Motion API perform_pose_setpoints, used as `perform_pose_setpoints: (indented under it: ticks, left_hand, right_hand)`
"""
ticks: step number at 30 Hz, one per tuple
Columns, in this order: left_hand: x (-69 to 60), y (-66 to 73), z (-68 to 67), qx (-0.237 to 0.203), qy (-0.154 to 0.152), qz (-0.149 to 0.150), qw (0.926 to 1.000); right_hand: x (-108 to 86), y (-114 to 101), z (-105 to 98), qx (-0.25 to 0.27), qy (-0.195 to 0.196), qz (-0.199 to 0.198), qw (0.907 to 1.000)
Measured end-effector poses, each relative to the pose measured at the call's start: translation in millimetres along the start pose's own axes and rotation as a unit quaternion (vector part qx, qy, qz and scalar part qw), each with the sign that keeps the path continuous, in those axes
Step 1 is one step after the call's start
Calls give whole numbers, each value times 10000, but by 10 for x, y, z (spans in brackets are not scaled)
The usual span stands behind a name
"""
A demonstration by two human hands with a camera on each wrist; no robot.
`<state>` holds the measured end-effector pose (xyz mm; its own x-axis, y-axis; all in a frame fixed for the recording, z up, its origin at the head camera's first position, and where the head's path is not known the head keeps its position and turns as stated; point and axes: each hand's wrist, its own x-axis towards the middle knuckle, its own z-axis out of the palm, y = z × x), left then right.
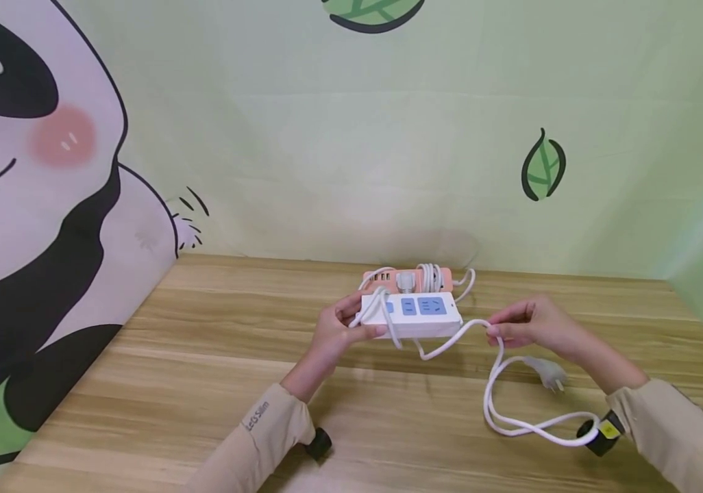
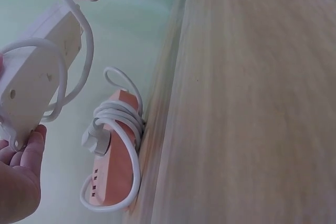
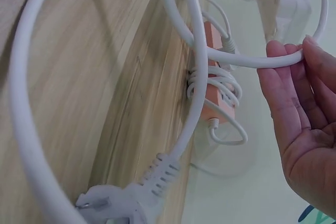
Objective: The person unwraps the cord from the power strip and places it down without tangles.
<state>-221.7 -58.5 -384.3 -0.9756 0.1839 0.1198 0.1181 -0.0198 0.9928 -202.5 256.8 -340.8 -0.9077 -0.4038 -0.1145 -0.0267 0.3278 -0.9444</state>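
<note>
A white power strip with blue socket faces is held above the table by my left hand, which grips its left end. White cable loops over that end of the strip. To the right, my right hand pinches the strip's white cord between thumb and fingers. Below that hand the cord hangs in a loose loop, and its white plug dangles with its pins showing. In the left wrist view, the strip's underside shows screw holes.
Behind the white strip, an orange power strip lies at the back of the wooden table, wrapped in its own white cord with a plug seated in it. A printed backdrop with a panda and leaves rises behind the table.
</note>
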Motion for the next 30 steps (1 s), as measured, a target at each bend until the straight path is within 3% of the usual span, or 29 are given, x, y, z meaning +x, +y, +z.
perform_pose_setpoints:
  ticks: [14,30]
  left_hand:
    - [4,26,-1,-242,-36,77,9997]
    - [-40,91,-21,-441,-164,71,9989]
  right_hand:
    - [67,240,62,-114,-325,251,9991]
    - [215,361,-14,61,-233,591,9980]
